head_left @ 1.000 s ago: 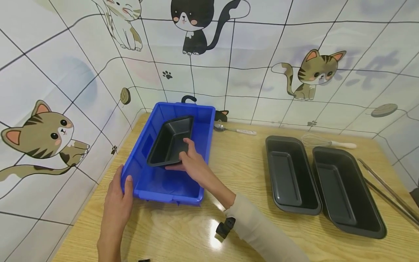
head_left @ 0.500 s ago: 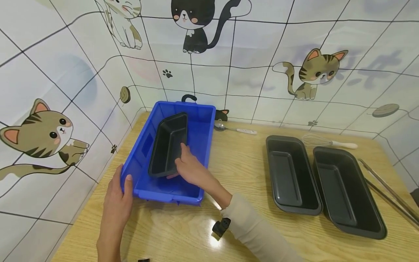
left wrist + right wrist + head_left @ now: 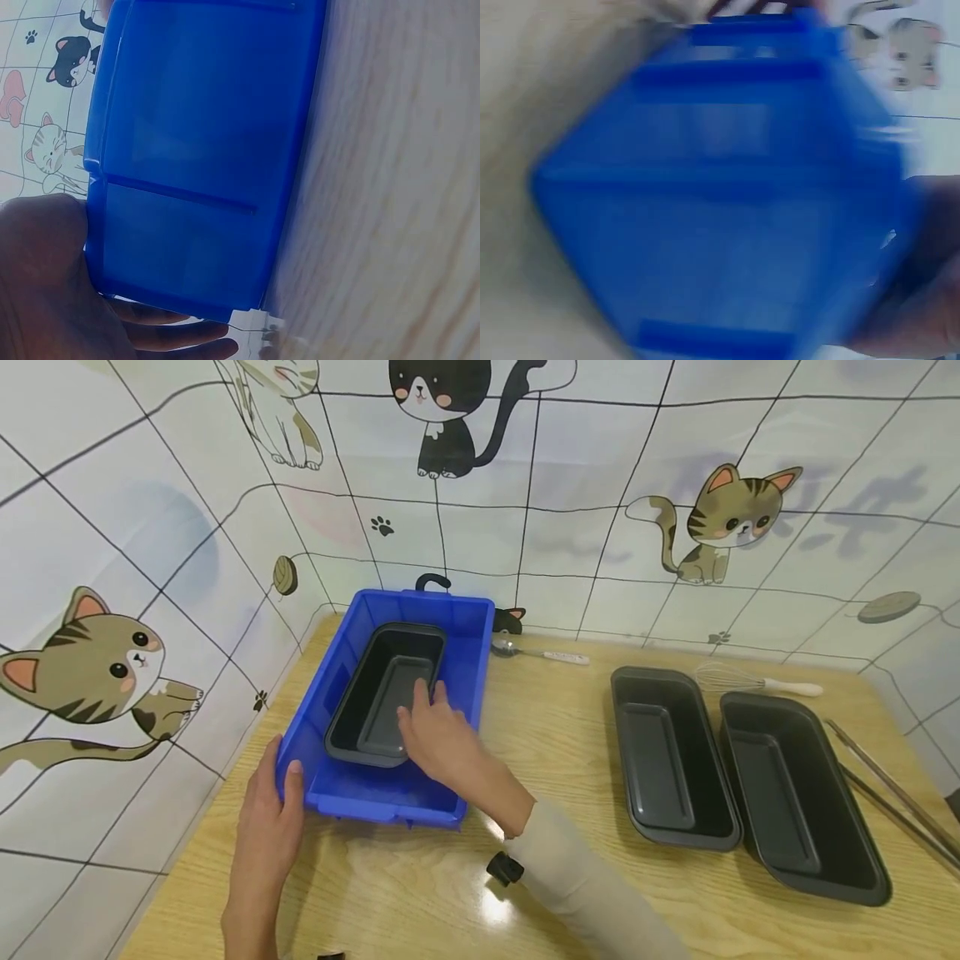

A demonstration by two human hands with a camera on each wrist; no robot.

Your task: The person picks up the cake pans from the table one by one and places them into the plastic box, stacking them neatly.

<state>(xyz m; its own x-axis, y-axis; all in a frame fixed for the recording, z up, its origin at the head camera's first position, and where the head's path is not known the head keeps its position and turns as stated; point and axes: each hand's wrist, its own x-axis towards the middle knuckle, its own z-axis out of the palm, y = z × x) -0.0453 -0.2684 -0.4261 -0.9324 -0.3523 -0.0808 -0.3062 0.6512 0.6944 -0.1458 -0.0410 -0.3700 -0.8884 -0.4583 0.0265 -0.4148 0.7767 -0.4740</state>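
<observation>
A dark loaf pan (image 3: 390, 702) lies inside a blue plastic bin (image 3: 427, 793), near its left side. My right hand (image 3: 446, 739) is over the pan's near right edge, its fingers spread and pointing away from me. Part of the right hand (image 3: 907, 315) shows blurred at the right of the right wrist view, beside the bin's outer wall. With my left hand (image 3: 270, 814), I hold the bin's near left corner, thumb and fingers on either side of it. The left wrist view shows that hand's fingers (image 3: 176, 336) stretched beneath the bin's outer wall (image 3: 195, 150).
Two more loaf pans (image 3: 660, 760) (image 3: 802, 793) stand side by side on the wooden table (image 3: 555, 752). Beyond them lies a whisk (image 3: 757, 681), with metal tongs (image 3: 892, 785) at far right. A spoon (image 3: 543, 654) lies near the cat-patterned wall (image 3: 570, 543).
The loaf pan went from tilted in my right hand to lying lower and flatter in the bin. My right hand's fingers have loosened over its edge. The left hand stayed put.
</observation>
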